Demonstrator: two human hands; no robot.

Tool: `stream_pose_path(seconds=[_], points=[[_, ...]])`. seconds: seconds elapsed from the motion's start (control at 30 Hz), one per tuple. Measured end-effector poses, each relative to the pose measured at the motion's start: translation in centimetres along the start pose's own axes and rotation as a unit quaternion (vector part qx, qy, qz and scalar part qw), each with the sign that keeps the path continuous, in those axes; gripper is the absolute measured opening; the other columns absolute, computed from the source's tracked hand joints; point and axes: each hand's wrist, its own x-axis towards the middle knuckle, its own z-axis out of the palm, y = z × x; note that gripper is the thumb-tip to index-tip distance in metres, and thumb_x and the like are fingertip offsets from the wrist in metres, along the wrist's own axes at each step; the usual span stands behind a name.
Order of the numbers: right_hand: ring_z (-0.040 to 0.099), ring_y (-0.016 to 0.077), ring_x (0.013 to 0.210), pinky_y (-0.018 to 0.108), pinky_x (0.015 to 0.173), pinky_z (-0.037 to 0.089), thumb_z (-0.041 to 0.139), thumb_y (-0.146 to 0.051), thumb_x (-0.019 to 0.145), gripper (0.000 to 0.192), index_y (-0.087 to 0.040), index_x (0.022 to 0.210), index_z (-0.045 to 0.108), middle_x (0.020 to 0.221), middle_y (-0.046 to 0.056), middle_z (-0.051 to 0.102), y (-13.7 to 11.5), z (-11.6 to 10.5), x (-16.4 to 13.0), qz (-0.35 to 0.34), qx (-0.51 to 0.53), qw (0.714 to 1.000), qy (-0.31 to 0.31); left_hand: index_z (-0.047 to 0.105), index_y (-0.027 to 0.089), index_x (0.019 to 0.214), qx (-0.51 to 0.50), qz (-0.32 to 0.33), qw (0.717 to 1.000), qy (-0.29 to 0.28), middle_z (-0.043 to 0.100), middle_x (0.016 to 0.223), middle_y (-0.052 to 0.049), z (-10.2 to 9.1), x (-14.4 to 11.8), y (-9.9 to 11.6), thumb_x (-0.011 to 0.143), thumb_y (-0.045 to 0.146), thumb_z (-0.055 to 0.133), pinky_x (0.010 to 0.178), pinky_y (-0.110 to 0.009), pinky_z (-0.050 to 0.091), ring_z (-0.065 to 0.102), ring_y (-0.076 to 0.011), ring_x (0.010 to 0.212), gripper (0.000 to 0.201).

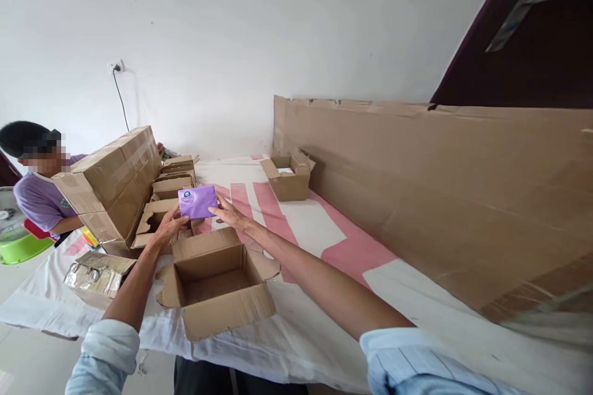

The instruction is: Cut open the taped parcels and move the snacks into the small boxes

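A purple packet, like a soft tissue pack with a small dark blue label, is held up between my two hands. My left hand grips its left end. At its right end, my right hand has the thumb in front and fingers behind. Below the packet, nearest to me, stands a cardboard box with its flaps spread and its bare bottom showing. Just beyond my left hand is another flapped carton, partly covered by my hand and the packet.
Stacked closed cartons form a wall at left; a person sits behind it. A taped box lies by my left forearm. Farther back stands a small carton. A tall cardboard sheet borders the cloth-covered table at right.
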Motion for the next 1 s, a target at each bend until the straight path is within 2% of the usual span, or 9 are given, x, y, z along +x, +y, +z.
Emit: stream_pose_path(seconds=[0.17,0.33,0.53,0.67,0.8,0.9,0.97,1.0], points=[[0.064,0.0312,0.125,0.050,0.098,0.061,0.071,-0.041,0.089,0.070,-0.035,0.154,0.049,0.144,0.009,0.066,0.7,-0.1,0.1,0.021,-0.004,1.000,-0.001,0.061,0.023,0.150,0.008,-0.016,1.000,-0.003,0.071,0.141,-0.016,-0.3,0.6,-0.8,0.073,0.039,0.085,0.094,-0.047,0.055,0.062,-0.0418,0.132,0.082],[0.062,0.0332,0.131,0.052,0.102,0.059,0.071,-0.040,0.090,0.067,-0.030,0.153,0.051,0.147,0.013,0.065,0.5,-0.3,-0.1,0.028,-0.004,1.000,-0.009,0.065,0.024,0.146,0.010,-0.019,1.000,-0.004,0.075,0.132,-0.013,-0.4,0.9,-1.0,0.072,0.035,0.086,0.095,-0.047,0.055,0.066,-0.0391,0.125,0.078],[0.060,0.0347,0.132,0.054,0.100,0.059,0.076,-0.045,0.085,0.076,-0.031,0.154,0.049,0.153,0.014,0.060,-0.8,-0.7,-0.2,0.016,-0.004,1.000,-0.026,0.062,0.026,0.148,-0.002,0.002,1.000,-0.004,0.073,0.139,-0.011,-0.2,1.3,-0.9,0.073,0.035,0.084,0.094,-0.046,0.056,0.067,-0.0375,0.123,0.079],[0.060,0.0330,0.131,0.051,0.104,0.057,0.080,-0.049,0.082,0.078,-0.029,0.151,0.052,0.151,0.014,0.062,-2.3,-0.7,-0.2,-0.021,0.008,1.000,-0.022,0.058,0.022,0.152,-0.020,0.037,0.999,0.004,0.072,0.138,-0.013,-0.1,1.6,-0.8,0.072,0.035,0.083,0.100,-0.046,0.054,0.066,-0.0358,0.124,0.084],[0.061,0.0310,0.130,0.048,0.110,0.053,0.081,-0.055,0.079,0.081,-0.024,0.149,0.054,0.148,0.013,0.065,-4.1,-0.5,-0.8,-0.070,0.033,0.997,-0.003,0.058,0.020,0.150,-0.037,0.113,0.993,0.000,0.069,0.141,-0.013,0.6,1.2,1.4,0.071,0.033,0.086,0.108,-0.044,0.051,0.061,-0.0346,0.132,0.085],[0.065,0.0314,0.125,0.049,0.109,0.053,0.087,-0.054,0.073,0.081,-0.022,0.144,0.061,0.137,0.011,0.072,-5.0,-0.6,-1.9,-0.111,0.076,0.991,0.009,0.060,0.022,0.148,-0.002,0.198,0.979,-0.053,0.066,0.148,-0.013,1.0,-0.2,4.4,0.080,0.037,0.086,0.110,-0.045,0.052,0.060,-0.0345,0.135,0.074],[0.068,0.0322,0.119,0.051,0.106,0.055,0.090,-0.051,0.072,0.077,-0.022,0.139,0.065,0.128,0.010,0.076,-5.1,-1.1,-2.9,-0.139,0.114,0.983,0.021,0.061,0.024,0.148,0.049,0.212,0.973,-0.079,0.063,0.152,-0.013,0.7,-1.7,6.0,0.085,0.041,0.083,0.109,-0.045,0.054,0.059,-0.0349,0.138,0.068],[0.070,0.0324,0.117,0.051,0.105,0.055,0.090,-0.049,0.072,0.074,-0.022,0.137,0.067,0.125,0.009,0.078,-4.9,-1.5,-3.5,-0.152,0.129,0.979,0.034,0.062,0.025,0.147,0.086,0.200,0.973,-0.071,0.063,0.152,-0.013,0.3,-2.5,6.4,0.087,0.043,0.081,0.108,-0.045,0.054,0.059,-0.0352,0.138,0.065]])
